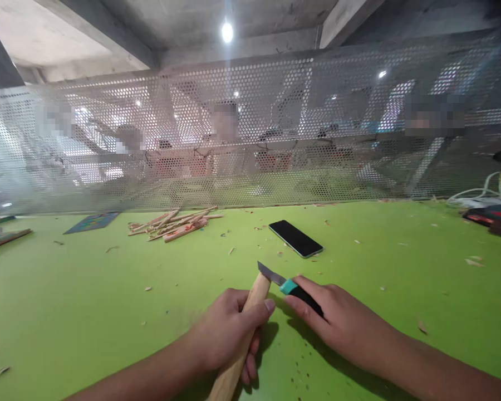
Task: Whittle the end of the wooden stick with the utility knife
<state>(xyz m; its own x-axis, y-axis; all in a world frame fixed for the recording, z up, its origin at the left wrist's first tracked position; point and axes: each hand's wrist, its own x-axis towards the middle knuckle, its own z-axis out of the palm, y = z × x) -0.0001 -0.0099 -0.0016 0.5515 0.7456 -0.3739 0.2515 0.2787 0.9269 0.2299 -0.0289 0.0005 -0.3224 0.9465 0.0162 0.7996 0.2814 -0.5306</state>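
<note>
My left hand (229,328) is wrapped round a pale wooden stick (229,379), which slants up and away from me above the green table. In my right hand (329,317) is a carving knife (290,286) with a black and teal handle. Its dark blade lies across the far end of the stick and seems to touch it. The thumb of my left hand rests along the stick, a short way below the blade. Part of the knife's handle is hidden by my right fingers.
Beyond my hands lies a black-screened phone (296,238). A pile of thin wooden sticks (175,224) and a dark patterned sheet (92,222) are farther left. Shavings dot the green table (108,289). A perforated metal screen (250,167) borders the back. Cables (482,192) lie at right.
</note>
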